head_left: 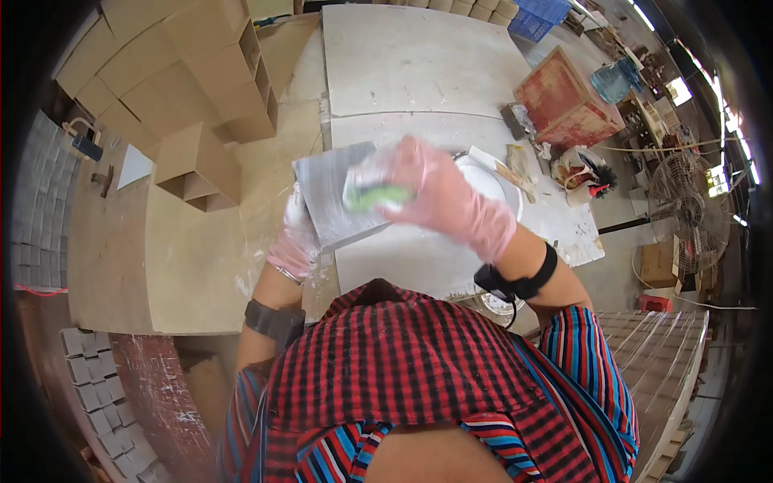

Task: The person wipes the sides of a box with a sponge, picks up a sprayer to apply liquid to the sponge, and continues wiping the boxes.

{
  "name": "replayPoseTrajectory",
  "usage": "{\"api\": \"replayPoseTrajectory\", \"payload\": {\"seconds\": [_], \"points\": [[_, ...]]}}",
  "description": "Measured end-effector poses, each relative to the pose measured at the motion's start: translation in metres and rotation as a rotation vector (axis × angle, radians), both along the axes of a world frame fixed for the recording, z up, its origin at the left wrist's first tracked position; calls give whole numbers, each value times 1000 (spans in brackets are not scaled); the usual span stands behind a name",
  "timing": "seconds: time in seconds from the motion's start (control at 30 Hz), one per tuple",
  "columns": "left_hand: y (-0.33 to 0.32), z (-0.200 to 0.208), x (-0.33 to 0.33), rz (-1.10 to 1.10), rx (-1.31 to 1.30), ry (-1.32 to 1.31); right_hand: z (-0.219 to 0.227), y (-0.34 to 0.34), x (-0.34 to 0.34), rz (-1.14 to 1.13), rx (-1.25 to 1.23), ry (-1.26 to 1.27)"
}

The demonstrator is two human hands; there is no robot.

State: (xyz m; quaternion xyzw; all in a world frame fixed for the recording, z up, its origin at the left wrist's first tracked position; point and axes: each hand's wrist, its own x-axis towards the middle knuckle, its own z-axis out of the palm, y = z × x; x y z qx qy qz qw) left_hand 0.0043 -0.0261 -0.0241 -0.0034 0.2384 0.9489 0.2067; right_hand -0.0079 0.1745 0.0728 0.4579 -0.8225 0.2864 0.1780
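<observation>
My left hand, in a pink glove smeared with white, grips the left side of a grey, streaky box and holds it tilted over the table. My right hand, also in a pink glove, is closed on a green and white sponge. The sponge lies over the right part of the box's upper face and seems to touch it; motion blurs both hand and sponge. Beside my right wrist stands a round white basin, partly hidden by the glove, with a flat wooden stick across its rim.
Plain brown boxes are stacked at the far left, with a single open box nearer. A red-stained wooden crate and a bucket of tools stand right. Grey boxes are piled at the left edge; a fan stands right.
</observation>
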Motion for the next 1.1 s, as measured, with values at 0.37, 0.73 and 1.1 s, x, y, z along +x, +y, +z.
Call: {"api": "replayPoseTrajectory", "payload": {"seconds": [0.37,0.73,1.1], "points": [[8,-8,-5,-118,207,49,3,12,-42,-342,-45,11],[-2,1,2,-76,-28,101,-19,5,30,199,64,-131],[18,25,13,-182,-27,198,27,-5,-28,-155,-26,84]]}}
